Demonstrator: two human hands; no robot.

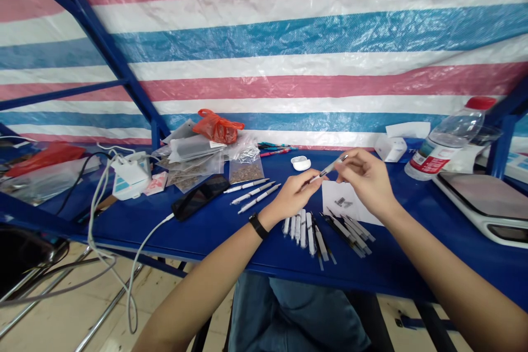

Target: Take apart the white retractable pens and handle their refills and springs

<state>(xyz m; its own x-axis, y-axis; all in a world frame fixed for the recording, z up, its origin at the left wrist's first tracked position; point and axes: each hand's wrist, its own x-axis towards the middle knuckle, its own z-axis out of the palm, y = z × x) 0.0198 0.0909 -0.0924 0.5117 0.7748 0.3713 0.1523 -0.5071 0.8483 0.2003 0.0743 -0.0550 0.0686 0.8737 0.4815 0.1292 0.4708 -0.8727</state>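
Observation:
Above the blue table, a white pen (328,169) is held slantwise between my two hands. My left hand (293,193) is closed around its lower end, a black band on the wrist. The fingers of my right hand (365,179) pinch its upper end; what else they may hold is too small to tell. Under my left hand lies a row of white pen barrels (303,226). Refills (350,235) lie in a bunch below my right hand. A sheet of white paper (377,216) carries small dark springs (343,202). To the left are several white pens (259,198).
A black phone (202,196) lies left with a cable plugged in. Plastic bags (193,168), a red bag (220,127) and a power strip (131,176) stand beyond. Behind my hands is a white case (301,163). A bottle (441,148) and scale (487,198) stand right.

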